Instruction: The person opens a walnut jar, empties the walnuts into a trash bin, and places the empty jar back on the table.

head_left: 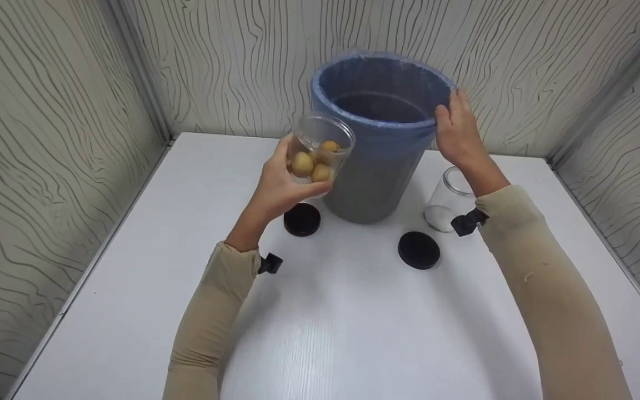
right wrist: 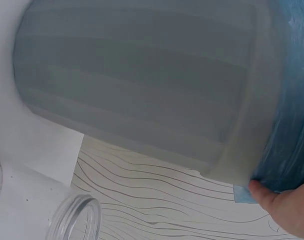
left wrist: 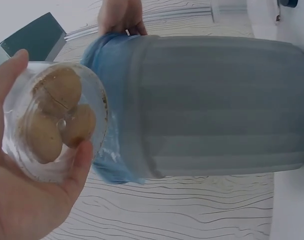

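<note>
My left hand (head_left: 281, 180) grips a clear plastic jar (head_left: 338, 125), its open mouth tilted toward the bin. Several round, yellow-brown pieces (head_left: 302, 165) like small fruits or potatoes lie inside; dark specks cling to the wall in the left wrist view. Close behind the jar stands a grey bin (head_left: 373, 183), upright, with a blue liner bag (head_left: 409, 132) folded over its rim. My right hand (head_left: 459, 130) rests against the bin's upper right side, fingers fairly straight along the rim. Its thumb (right wrist: 264, 195) touches the liner's outside in the right wrist view.
A second clear jar (head_left: 445, 203) stands lidless right of the bin, partly behind my right wrist. One black lid (head_left: 302, 220) lies below my left hand, another black lid (head_left: 419, 250) at the bin's front right. Wood-patterned panels (head_left: 231, 66) border the white table (head_left: 348, 311).
</note>
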A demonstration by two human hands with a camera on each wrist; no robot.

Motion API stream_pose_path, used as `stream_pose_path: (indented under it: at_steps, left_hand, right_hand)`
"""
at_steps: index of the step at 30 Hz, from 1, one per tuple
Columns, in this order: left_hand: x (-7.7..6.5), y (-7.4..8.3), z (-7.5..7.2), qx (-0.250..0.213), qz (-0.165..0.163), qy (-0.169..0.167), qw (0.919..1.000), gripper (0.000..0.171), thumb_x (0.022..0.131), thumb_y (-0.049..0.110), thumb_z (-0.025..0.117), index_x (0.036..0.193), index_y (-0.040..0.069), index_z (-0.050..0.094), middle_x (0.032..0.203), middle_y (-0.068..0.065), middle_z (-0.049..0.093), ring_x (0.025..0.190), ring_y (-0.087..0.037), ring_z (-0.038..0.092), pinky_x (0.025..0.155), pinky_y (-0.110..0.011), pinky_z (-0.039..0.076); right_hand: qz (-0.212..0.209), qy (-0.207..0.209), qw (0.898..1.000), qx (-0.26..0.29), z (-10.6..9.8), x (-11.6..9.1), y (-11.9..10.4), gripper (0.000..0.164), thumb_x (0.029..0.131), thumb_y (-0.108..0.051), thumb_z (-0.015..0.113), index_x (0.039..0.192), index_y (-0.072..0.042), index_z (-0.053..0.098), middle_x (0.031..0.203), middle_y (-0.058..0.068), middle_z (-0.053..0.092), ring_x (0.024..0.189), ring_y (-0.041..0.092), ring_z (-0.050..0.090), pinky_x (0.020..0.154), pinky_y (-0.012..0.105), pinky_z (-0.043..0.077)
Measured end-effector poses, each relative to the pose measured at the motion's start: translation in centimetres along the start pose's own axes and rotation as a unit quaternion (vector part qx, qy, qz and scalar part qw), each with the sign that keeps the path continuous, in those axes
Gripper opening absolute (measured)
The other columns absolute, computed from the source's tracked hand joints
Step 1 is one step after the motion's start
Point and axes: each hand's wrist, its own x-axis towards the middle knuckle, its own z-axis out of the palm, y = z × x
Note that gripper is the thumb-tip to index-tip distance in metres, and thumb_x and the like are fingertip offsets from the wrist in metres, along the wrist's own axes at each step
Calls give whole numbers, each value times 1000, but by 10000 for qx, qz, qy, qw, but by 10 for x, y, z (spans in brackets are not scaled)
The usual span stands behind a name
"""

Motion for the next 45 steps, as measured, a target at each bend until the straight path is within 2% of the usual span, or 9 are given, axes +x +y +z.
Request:
stream_pose_path:
  at_steps: [6, 13, 18, 23, 27, 32, 37, 45]
  left_hand:
    - [20, 16, -13, 44, 25, 347, 9994, 94, 68, 28, 86, 143, 10, 31, 132, -3, 48, 114, -9, 48, 91, -27, 44]
    - [43, 26, -24, 256, -5, 602, 9979, 94, 68, 25, 86, 143, 9, 31, 130, -4, 49, 111, -10, 51, 89, -25, 45]
    - [56, 31, -29, 790, 30, 618, 9950, 96, 67, 29, 86, 143, 10, 31, 132, -5, 49, 113, -9, 50, 90, -22, 43]
    - [68, 36, -31, 1588, 45, 546, 9858, 98, 67, 37, 84, 144, 10, 30, 134, -5, 47, 115, -10, 49, 91, -20, 42]
    - [77, 42, -33, 2279, 26, 404, 9728, 99, 68, 43, 82, 145, 8, 29, 135, -5, 43, 119, -13, 46, 94, -21, 39]
    - [85, 48, -36, 3036, 37, 255, 9525, 99, 71, 44, 79, 146, 7, 26, 138, -7, 41, 122, -16, 44, 97, -24, 37]
    - [92, 53, -37, 3864, 66, 67, 9223, 100, 73, 45, 77, 148, 7, 24, 141, -10, 38, 125, -21, 41, 100, -31, 37]
    - [102, 57, -39, 4658, 626, -90, 8826, 96, 74, 44, 77, 146, 4, 28, 140, -14, 40, 128, -27, 37, 101, -36, 38]
  right_hand:
    - [5, 211, 9997, 134, 7, 1, 0, 61, 100, -28, 20, 148, 7, 7, 156, 19, -1, 143, 24, -3, 112, 29, 0]
    - [6, 368, 9991, 196, 10, 4, 1, 60, 99, -26, 21, 149, 5, 9, 156, 18, 2, 143, 22, -1, 112, 27, 1]
    - [56, 347, 9993, 144, 11, 4, 2, 60, 99, -27, 20, 148, 6, 9, 156, 18, 2, 143, 23, 0, 112, 28, 1]
    - [-6, 294, 9995, 120, 11, 4, 2, 61, 99, -27, 19, 147, 9, 9, 155, 21, 2, 143, 26, 0, 113, 31, 2]
    - [-41, 251, 9997, 14, 10, 5, 2, 61, 99, -27, 18, 147, 10, 9, 155, 22, 2, 143, 27, 0, 113, 32, 2]
    - [-43, 250, 9997, -18, 11, 6, 1, 61, 99, -27, 19, 146, 10, 10, 155, 22, 3, 143, 27, 0, 113, 31, 1]
    - [-24, 270, 9996, 50, 13, 8, 2, 60, 99, -25, 21, 147, 10, 9, 155, 22, 3, 143, 26, 0, 112, 30, 1]
    - [12, 271, 9996, 37, 16, 10, 1, 60, 99, -26, 20, 147, 9, 10, 155, 22, 4, 143, 26, 1, 112, 30, 2]
